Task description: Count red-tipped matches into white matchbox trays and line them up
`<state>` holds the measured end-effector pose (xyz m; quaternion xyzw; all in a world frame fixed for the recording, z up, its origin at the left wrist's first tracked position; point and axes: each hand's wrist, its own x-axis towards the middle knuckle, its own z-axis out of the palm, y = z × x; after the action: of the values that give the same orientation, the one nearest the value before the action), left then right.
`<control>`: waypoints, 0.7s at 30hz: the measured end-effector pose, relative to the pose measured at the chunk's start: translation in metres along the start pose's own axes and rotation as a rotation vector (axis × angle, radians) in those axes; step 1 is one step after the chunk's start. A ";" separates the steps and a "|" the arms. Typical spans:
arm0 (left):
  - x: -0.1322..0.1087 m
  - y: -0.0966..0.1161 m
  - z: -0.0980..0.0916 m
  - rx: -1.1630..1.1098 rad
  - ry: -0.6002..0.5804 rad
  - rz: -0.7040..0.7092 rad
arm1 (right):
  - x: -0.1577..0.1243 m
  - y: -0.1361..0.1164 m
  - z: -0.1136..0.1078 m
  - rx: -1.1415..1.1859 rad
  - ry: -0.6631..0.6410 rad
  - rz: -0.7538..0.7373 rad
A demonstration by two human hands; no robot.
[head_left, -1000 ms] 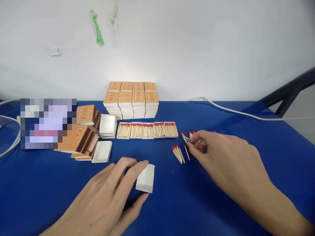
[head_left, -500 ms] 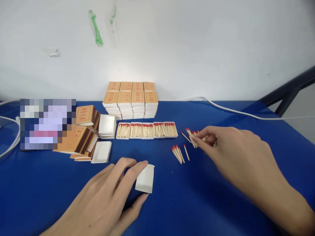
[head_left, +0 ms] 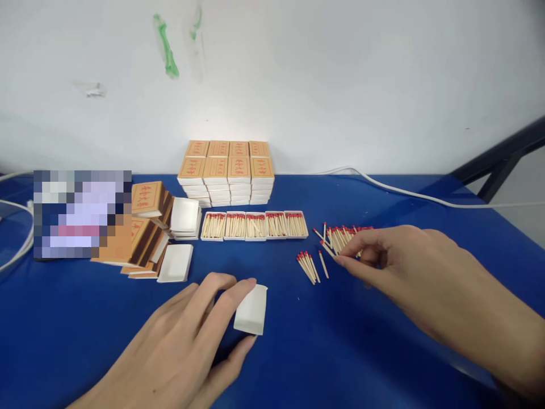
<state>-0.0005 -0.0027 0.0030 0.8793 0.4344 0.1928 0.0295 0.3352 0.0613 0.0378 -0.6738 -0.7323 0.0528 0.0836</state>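
My left hand (head_left: 200,335) grips a white matchbox tray (head_left: 252,309) between thumb and fingers at the front of the table; no matches show in it. To the right, my right hand (head_left: 400,264) pinches a match (head_left: 327,249) between thumb and forefinger, its red head pointing up and left. Partly behind that hand lies a heap of loose matches (head_left: 340,236). A small fanned group of matches (head_left: 306,267) rests left of the hand, with a single match (head_left: 323,264) beside it.
Several matchbox trays filled with matches (head_left: 255,238) stand in a row. Behind them is a block of stacked matchboxes (head_left: 238,167). Orange matchbox sleeves (head_left: 145,227) and white trays (head_left: 175,263) sit at left, near a pixelated object (head_left: 80,213). A white cable (head_left: 395,189) crosses the back right.
My right hand has drawn slightly down and right, and the match in its pinch is now lower and apart from the heap. More of the heap shows. My left hand stays put with the tray.
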 end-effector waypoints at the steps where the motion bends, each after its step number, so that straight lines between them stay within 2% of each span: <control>1: 0.001 0.000 0.000 0.001 0.010 0.001 | -0.002 0.002 0.000 -0.007 -0.050 0.002; 3: 0.002 0.001 0.000 0.000 0.016 0.004 | -0.005 0.004 0.000 -0.026 -0.111 0.006; 15: 0.001 -0.002 0.000 -0.018 0.017 0.003 | -0.001 0.000 0.000 0.025 -0.168 -0.021; 21: 0.002 0.000 0.000 0.000 -0.004 0.018 | 0.002 -0.013 0.001 0.086 -0.204 -0.020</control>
<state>0.0005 -0.0012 0.0037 0.8836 0.4263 0.1915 0.0285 0.3226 0.0621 0.0397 -0.6533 -0.7407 0.1519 0.0379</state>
